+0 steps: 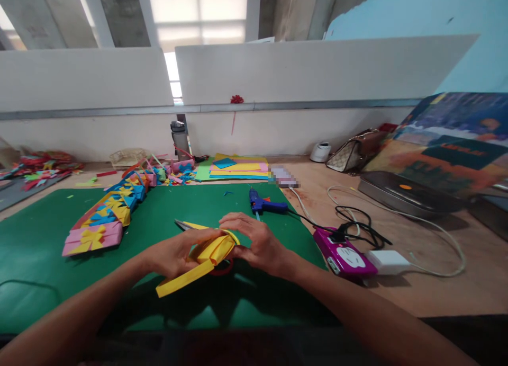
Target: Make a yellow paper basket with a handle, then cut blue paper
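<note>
A yellow folded paper piece [214, 248], box-like with a long loose strip [184, 279] hanging toward me, is held between my two hands above the green mat [159, 212]. My left hand [180, 252] grips its left side, fingers curled round it. Against its right end my right hand [257, 244] presses with thumb and fingers. Partly hidden beneath them lies a pair of scissors [183, 225]; a blade tip and a bit of red handle show. Left of my hands stands a row of small folded paper boxes with bows, the nearest a pink box [93, 239] bearing a yellow bow.
A blue glue gun [265, 203] lies right of my hands, its cord running to a purple power strip [344, 253]. Coloured paper sheets [238, 167], a grey bottle [181, 141] and paper scraps sit at the back. At right are cables, a dark case [408, 194] and a handbag [351, 151].
</note>
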Available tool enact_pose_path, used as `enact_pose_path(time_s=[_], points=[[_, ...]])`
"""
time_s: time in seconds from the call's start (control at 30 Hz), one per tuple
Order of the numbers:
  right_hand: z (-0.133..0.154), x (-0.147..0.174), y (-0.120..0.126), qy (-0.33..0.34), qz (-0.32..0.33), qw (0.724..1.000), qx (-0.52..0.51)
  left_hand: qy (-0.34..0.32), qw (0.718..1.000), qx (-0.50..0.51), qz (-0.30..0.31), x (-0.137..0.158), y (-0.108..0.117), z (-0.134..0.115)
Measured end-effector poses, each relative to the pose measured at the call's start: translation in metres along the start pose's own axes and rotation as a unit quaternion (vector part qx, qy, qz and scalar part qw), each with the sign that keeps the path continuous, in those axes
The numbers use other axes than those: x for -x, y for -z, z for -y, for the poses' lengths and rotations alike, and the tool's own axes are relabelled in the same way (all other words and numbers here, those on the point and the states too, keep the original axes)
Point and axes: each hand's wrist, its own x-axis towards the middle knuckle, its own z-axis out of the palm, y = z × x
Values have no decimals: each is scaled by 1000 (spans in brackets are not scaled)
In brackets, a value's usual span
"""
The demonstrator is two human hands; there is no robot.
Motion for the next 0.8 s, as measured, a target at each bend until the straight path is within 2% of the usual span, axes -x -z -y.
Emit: enact_pose_path(time_s=[0.2,0.4,0.53,0.67,0.8], points=[[3,-1,2,-94,18,991,-96,-5,1000,18,15,1,3,1],[11,-3,1,-179,23,970,-162,5,988,150,37,-5,0,-4],[16,-4,2,-215,26,965,-150,6,958,280,57,-9,-3,-6],[14,-2,1,-244,8,960,-138,16,940,338,36,-9,-2,-4],[5,4,-4,-202,-59,977,-40,39,913,405,13,-8,-2,5]])
